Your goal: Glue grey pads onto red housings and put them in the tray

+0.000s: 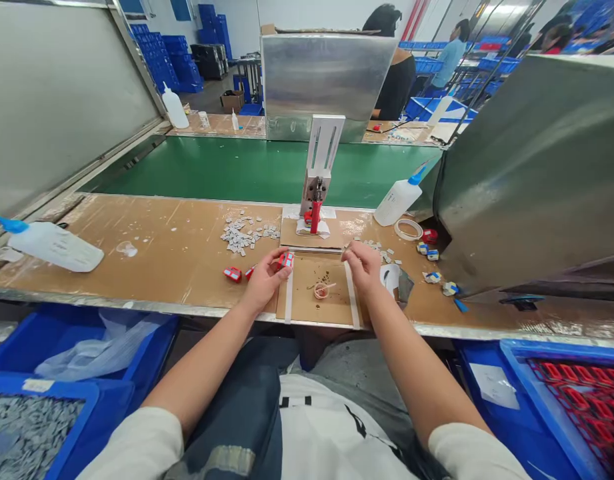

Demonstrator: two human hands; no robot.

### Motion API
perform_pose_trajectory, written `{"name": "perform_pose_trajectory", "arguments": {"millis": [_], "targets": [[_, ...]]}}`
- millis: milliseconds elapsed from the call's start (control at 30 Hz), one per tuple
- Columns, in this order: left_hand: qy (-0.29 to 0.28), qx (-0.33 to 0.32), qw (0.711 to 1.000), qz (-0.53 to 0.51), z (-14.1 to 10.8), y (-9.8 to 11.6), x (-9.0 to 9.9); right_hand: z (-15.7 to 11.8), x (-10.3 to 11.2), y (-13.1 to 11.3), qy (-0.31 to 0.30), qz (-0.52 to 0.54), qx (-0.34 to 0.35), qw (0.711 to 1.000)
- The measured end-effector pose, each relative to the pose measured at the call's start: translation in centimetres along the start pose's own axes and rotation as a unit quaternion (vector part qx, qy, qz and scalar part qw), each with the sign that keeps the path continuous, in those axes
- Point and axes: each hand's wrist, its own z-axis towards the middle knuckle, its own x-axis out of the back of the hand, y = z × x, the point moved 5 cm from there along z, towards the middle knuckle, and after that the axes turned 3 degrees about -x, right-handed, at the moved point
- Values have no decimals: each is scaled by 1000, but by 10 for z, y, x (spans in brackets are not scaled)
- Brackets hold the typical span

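My left hand point(263, 281) is closed around a small red toy car point(286, 260) with pale windows, held just left of the cardboard work pad point(301, 308). Another red toy car point(233, 274) lies left of that hand, and a third is partly covered by it. My right hand point(364, 268) has thumb and finger pinched together at the pad's right side; what they hold, if anything, is too small to name. Between the hands sits a tiny round cup point(321, 291) with a thin stick in it, and dark crumbs are scattered around.
Behind the pad stands a red-handled clamp fixture point(315, 217). Loose grey pieces point(237, 235) lie to the left. Glue bottles point(61, 247) stand or lie around, one point(399, 200) at right near a tape roll point(408, 230). A green conveyor point(227, 167) crosses behind; blue bins point(151, 347) flank my legs.
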Motion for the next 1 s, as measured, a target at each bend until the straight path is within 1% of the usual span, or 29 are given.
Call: {"name": "perform_pose_trajectory", "arguments": {"millis": [67,167,267,333,433,467,500,533,567,667,733,800,833,900,967,1000], "targets": [[-23,-44,990,133,9,1,-1,-11,-12,12,-67,16,4,998],[-55,-108,946,302,15,8,9,-23,-27,16,-153,25,25,988],[-108,-131,900,402,19,8,22,-28,-34,11,-239,5,55,969],[-132,-136,863,468,23,4,30,-29,-34,8,-283,-2,61,957],[-141,-156,810,547,29,3,35,-27,-32,5,-319,1,57,946],[-140,-166,799,560,31,4,33,-27,-32,4,-325,3,58,944],[-139,-176,794,564,33,6,29,-27,-33,4,-327,5,60,943],[-137,-184,796,560,35,8,24,-26,-33,3,-326,6,62,943],[-135,-189,805,546,36,10,16,-26,-33,3,-322,7,63,944],[-139,-178,854,469,45,11,-16,-26,-35,3,-305,13,58,950],[-148,-170,878,421,55,8,-39,-26,-35,4,-293,24,52,955],[-160,-164,888,398,65,3,-58,-26,-35,4,-287,40,45,956],[-162,-159,892,392,71,0,-64,-26,-36,4,-287,49,42,956],[-146,-143,904,374,79,-7,-70,-26,-37,5,-288,63,41,955],[-114,-112,930,332,82,-14,-69,-27,-38,5,-288,74,40,954],[-104,-85,945,300,82,-19,-67,-27,-38,5,-288,80,39,954]]}}
